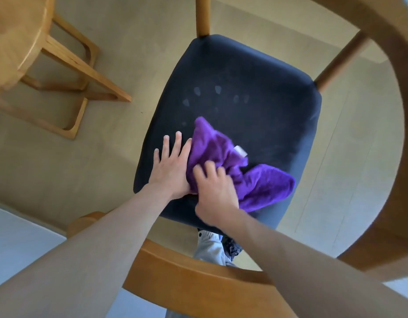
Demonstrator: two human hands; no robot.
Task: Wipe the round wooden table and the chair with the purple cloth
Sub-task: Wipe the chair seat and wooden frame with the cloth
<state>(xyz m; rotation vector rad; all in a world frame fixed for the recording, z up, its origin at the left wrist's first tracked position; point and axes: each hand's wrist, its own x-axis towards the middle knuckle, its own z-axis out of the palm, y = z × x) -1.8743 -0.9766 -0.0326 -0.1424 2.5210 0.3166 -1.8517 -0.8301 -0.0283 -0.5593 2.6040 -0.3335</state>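
The right hand (215,191) bunches the purple cloth (233,166) on the chair's dark seat (255,92), left hand (171,166) flat beside it, unwiped smudges (215,97) lying farther ahead.

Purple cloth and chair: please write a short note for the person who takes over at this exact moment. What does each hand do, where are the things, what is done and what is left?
Left hand: flat on the chair seat, fingers spread, touching the cloth's left edge.
Right hand: fingers curled into the purple cloth, pressing it on the seat.
The cloth lies bunched on the near half of the dark seat. The round wooden table stands at upper left, untouched now.
Done: cannot tell from this view whether the table was wiped.
Left: pale spots show on the seat beyond the cloth; wipe these, then probably the wooden armrest and back.
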